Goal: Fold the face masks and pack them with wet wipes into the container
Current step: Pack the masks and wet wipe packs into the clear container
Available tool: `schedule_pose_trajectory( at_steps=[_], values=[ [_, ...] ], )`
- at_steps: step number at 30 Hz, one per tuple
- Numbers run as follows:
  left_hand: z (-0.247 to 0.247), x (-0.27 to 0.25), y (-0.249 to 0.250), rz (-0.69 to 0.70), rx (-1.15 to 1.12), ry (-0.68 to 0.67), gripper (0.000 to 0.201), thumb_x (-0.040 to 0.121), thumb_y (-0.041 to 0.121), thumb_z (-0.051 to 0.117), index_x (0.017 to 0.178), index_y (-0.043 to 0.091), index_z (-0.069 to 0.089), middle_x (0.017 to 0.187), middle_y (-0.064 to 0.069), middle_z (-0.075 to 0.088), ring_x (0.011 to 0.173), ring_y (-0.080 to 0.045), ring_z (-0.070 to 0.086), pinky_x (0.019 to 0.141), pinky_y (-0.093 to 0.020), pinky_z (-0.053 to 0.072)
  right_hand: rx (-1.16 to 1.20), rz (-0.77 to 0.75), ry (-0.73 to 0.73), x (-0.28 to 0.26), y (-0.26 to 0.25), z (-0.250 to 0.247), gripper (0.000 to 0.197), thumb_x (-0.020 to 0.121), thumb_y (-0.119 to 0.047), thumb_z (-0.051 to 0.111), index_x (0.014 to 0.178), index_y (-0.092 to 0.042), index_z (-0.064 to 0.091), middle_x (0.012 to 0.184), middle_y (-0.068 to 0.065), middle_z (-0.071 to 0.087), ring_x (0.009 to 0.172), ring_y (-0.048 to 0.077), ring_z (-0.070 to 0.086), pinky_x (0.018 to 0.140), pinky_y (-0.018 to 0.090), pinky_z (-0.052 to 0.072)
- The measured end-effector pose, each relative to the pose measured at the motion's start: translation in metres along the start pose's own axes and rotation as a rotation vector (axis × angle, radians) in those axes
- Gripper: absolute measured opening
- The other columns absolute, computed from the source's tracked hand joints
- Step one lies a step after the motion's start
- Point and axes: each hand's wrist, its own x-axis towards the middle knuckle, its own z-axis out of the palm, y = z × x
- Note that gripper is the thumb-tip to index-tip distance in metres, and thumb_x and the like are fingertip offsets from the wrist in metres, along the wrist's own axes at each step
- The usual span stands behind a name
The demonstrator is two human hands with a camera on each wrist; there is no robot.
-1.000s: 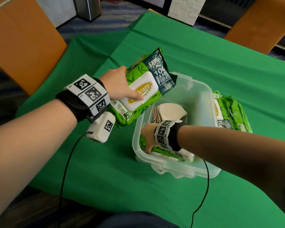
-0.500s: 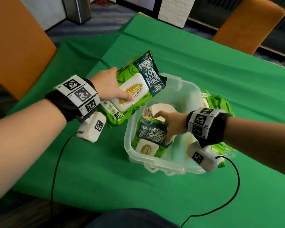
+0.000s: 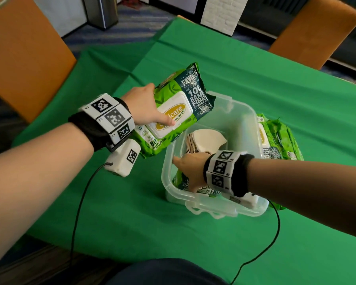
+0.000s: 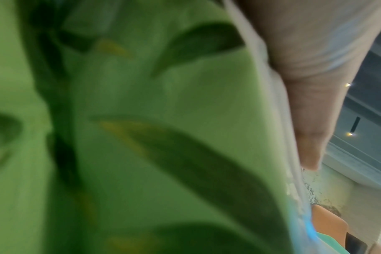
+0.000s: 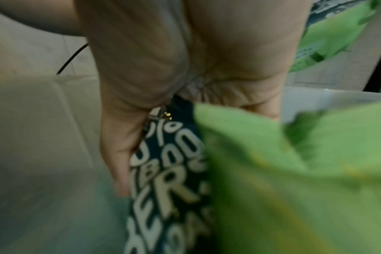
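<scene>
My left hand (image 3: 152, 112) holds a green wet wipes pack (image 3: 179, 103) tilted in the air just left of the clear plastic container (image 3: 246, 114), thumb on its white lid. In the left wrist view the pack (image 4: 141, 137) fills the picture with a finger (image 4: 311, 103) along its edge. Folded beige masks (image 3: 206, 139) stand inside the container. My right hand (image 3: 190, 170) is down in the container's near left corner, gripping a second wipes pack (image 3: 182, 183). The right wrist view shows my right hand (image 5: 141, 68) with thumb and fingers on either side of that pack (image 5: 174, 171).
More green wipes packs (image 3: 280, 138) lie on the green tablecloth (image 3: 255, 243) against the container's right side. Orange chairs (image 3: 25, 58) stand at the table's left and far right. Sensor cables trail from both wrists over the near cloth.
Half a second ago my right hand held its pack tilted up above the container floor; now the pack is lower, in the near left corner. The left hand and its pack have barely moved.
</scene>
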Motion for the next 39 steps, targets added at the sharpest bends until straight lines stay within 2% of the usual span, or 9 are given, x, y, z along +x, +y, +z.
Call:
schedule_pose_trajectory(
  at_steps=[4,10,16,21,26,30,33,37,39],
  values=[
    [-0.001,-0.001,0.001,0.005,0.008,0.005,0.091,0.059,0.057,0.078,0.124,0.005,0.043,0.125,-0.016,0.055,0.112,-0.033,0.053,0.091,-0.038,0.045,0.109,0.060,0.076,0.001,0.013,-0.003,0.051,0.072,-0.022,0.073,0.118,-0.010,0.052,0.100,0.007,0.061,0.090,0.025,0.058,0.074,0.032,0.052],
    [-0.001,-0.001,-0.001,0.004,-0.001,-0.001,0.089,0.060,0.056,0.078,0.123,0.005,0.043,0.124,-0.016,0.056,0.110,-0.033,0.054,0.089,-0.038,0.045,0.433,0.302,0.219,-0.020,0.056,-0.013,0.058,0.061,-0.011,0.080,0.113,-0.015,0.054,0.098,0.003,0.054,0.092,0.023,0.051,0.071,0.026,0.043],
    [0.000,-0.002,0.000,0.006,-0.004,0.001,0.086,0.060,0.055,0.079,0.121,0.005,0.044,0.122,-0.015,0.056,0.108,-0.032,0.054,0.084,-0.035,0.042,0.102,0.315,-0.122,-0.008,0.052,0.001,0.062,0.062,-0.022,0.082,0.105,-0.006,0.040,0.094,0.007,0.050,0.084,0.024,0.051,0.065,0.030,0.043],
    [0.000,-0.001,0.001,0.013,0.005,0.000,0.087,0.060,0.057,0.078,0.122,0.005,0.043,0.123,-0.015,0.056,0.108,-0.032,0.054,0.084,-0.036,0.043,-0.144,0.226,-0.258,0.016,0.037,0.005,0.082,0.066,-0.037,0.078,0.132,-0.008,0.038,0.103,0.007,0.060,0.089,0.025,0.060,0.071,0.032,0.049],
    [0.000,-0.001,0.001,0.019,0.013,-0.005,0.090,0.061,0.057,0.077,0.124,0.005,0.042,0.125,-0.016,0.055,0.111,-0.033,0.053,0.087,-0.037,0.044,-0.118,0.194,-0.302,0.033,0.034,0.003,0.057,0.065,-0.033,0.080,0.113,-0.009,0.062,0.085,0.001,0.060,0.084,0.025,0.060,0.086,0.037,0.052],
    [-0.001,0.000,0.000,0.028,0.013,-0.012,0.089,0.060,0.057,0.077,0.122,0.005,0.043,0.123,-0.015,0.056,0.109,-0.032,0.054,0.086,-0.037,0.044,-0.053,0.252,-0.202,0.022,0.046,0.001,0.073,0.074,-0.028,0.076,0.132,-0.002,0.040,0.124,0.010,0.057,0.112,0.026,0.055,0.081,0.027,0.041],
    [-0.002,0.001,0.000,0.027,0.009,-0.015,0.088,0.059,0.057,0.078,0.121,0.005,0.043,0.122,-0.015,0.057,0.108,-0.032,0.054,0.087,-0.036,0.044,0.066,0.284,-0.190,0.016,0.056,0.011,0.085,0.075,-0.025,0.076,0.136,-0.001,0.023,0.129,0.014,0.050,0.104,0.026,0.052,0.077,0.028,0.038],
    [-0.001,0.001,0.001,0.029,0.017,-0.019,0.088,0.059,0.057,0.078,0.121,0.005,0.043,0.122,-0.015,0.057,0.108,-0.032,0.055,0.087,-0.036,0.044,0.108,0.189,-0.206,0.025,0.064,0.028,0.038,0.084,-0.020,0.065,0.113,-0.020,0.040,0.125,0.009,0.052,0.090,0.015,0.040,0.076,0.028,0.038],
    [-0.001,0.001,0.001,0.029,0.013,-0.026,0.088,0.059,0.057,0.078,0.121,0.005,0.043,0.121,-0.015,0.057,0.107,-0.032,0.055,0.087,-0.037,0.045,0.221,0.158,-0.181,0.028,0.065,0.029,0.033,0.084,-0.018,0.065,0.111,-0.023,0.047,0.123,0.009,0.054,0.089,0.015,0.041,0.080,0.029,0.038]
  ],
)
